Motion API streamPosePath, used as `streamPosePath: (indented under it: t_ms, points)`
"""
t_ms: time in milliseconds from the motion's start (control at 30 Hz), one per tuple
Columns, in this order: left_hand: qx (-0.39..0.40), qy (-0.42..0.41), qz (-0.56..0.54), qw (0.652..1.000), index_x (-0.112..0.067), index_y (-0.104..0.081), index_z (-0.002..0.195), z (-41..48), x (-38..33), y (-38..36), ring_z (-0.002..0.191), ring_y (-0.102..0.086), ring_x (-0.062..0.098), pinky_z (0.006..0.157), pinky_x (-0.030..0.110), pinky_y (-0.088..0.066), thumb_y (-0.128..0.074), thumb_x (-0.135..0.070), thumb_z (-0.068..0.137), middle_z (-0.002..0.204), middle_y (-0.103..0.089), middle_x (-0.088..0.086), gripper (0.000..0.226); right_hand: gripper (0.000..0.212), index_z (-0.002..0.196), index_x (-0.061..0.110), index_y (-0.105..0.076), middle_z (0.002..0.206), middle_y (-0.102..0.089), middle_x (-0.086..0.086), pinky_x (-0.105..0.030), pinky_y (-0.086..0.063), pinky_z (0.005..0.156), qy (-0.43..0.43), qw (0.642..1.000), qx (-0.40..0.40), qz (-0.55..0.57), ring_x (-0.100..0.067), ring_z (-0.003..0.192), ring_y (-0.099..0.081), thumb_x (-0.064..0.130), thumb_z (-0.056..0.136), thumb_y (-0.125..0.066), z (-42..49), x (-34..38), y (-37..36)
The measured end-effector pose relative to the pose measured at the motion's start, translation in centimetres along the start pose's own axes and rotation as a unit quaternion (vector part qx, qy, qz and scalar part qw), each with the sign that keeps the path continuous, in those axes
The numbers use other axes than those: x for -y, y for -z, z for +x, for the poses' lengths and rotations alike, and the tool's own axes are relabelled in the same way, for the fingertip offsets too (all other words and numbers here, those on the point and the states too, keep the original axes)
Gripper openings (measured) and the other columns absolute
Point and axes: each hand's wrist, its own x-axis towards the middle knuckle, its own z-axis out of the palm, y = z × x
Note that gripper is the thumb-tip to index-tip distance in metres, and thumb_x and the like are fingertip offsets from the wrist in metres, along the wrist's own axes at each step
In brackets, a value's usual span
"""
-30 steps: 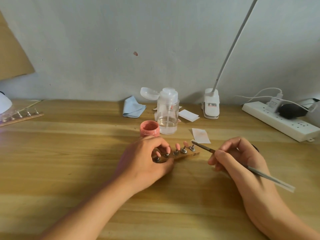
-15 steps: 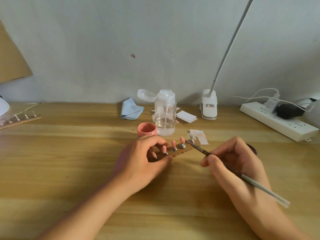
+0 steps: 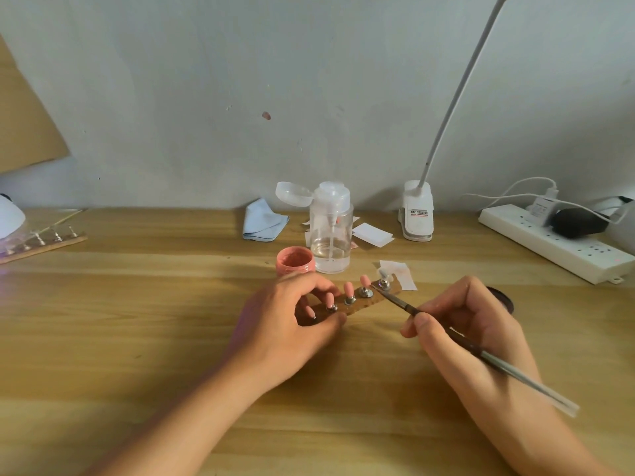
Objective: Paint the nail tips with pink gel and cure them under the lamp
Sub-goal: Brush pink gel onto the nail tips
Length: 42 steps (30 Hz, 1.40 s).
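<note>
A small wooden holder strip (image 3: 364,305) lies on the table's middle, carrying several nail tips on metal pegs. Most tips are pink (image 3: 348,289); the rightmost tip (image 3: 383,273) looks clear. My left hand (image 3: 288,317) grips the strip's left end between thumb and fingers. My right hand (image 3: 460,324) pinches a thin brush (image 3: 481,353), whose bristle end touches the strip just below the rightmost peg. An open pink gel jar (image 3: 295,260) stands just behind my left hand. At the far left edge sits part of a white curing lamp (image 3: 8,216) with violet light under it.
A clear pump bottle (image 3: 331,231) with its lid flipped open, a blue cloth (image 3: 263,221), white paper wipes (image 3: 372,234), a clip desk lamp (image 3: 417,214) and a power strip (image 3: 549,243) line the back. A second holder strip (image 3: 44,240) lies by the curing lamp.
My left hand has turned the strip so its right end points farther back. The brush tip has followed to the rightmost peg. The view has tilted up slightly.
</note>
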Motion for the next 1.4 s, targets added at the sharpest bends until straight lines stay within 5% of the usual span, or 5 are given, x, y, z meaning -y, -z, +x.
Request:
streamPosePath:
  t_ms: [833, 1033, 1300, 1400]
  points:
    - [-0.004, -0.013, 0.013, 1.0, -0.032, -0.071, 0.092, 0.0, -0.3, 0.0, 0.075, -0.059, 0.006, 0.074, 0.031, -0.053, -0.077, -0.038, 0.074, 0.091, -0.063, -0.023, 0.02, 0.005, 0.075, 0.018, -0.057, 0.073, -0.069, -0.006, -0.015, -0.044, 0.056, 0.018, 0.999, -0.019, -0.038, -0.018, 0.069, -0.062, 0.019, 0.076, -0.062, 0.0, -0.1, 0.0]
    - [-0.001, -0.017, 0.009, 1.0, -0.032, -0.072, 0.094, 0.0, -0.3, 0.1, 0.078, -0.06, 0.01, 0.075, 0.033, -0.053, -0.08, -0.031, 0.077, 0.091, -0.065, -0.02, 0.019, 0.007, 0.078, 0.014, -0.057, 0.072, -0.065, -0.003, -0.032, -0.049, 0.064, 0.061, 0.996, -0.016, -0.07, -0.019, 0.073, -0.062, 0.013, 0.074, -0.063, -0.3, 0.3, -0.1]
    - [-0.008, -0.005, -0.013, 1.0, -0.035, -0.07, 0.095, 0.1, -0.2, 0.1, 0.08, -0.059, 0.002, 0.067, 0.008, -0.04, -0.08, -0.029, 0.079, 0.083, -0.06, -0.028, 0.02, 0.01, 0.078, 0.029, -0.049, 0.08, -0.06, 0.007, -0.032, -0.046, 0.067, 0.126, 0.98, -0.058, -0.142, -0.019, 0.077, -0.059, 0.03, 0.073, -0.057, -1.0, 1.0, -0.4]
    - [-0.006, -0.012, -0.013, 1.0, -0.037, -0.069, 0.096, 0.1, -0.2, 0.1, 0.082, -0.06, 0.004, 0.068, 0.008, -0.04, -0.074, -0.04, 0.077, 0.085, -0.06, -0.029, 0.02, 0.01, 0.077, 0.031, -0.049, 0.079, -0.06, 0.008, -0.034, -0.047, 0.069, 0.124, 0.98, -0.058, -0.144, -0.019, 0.078, -0.06, 0.031, 0.072, -0.057, -1.1, 1.2, -0.5]
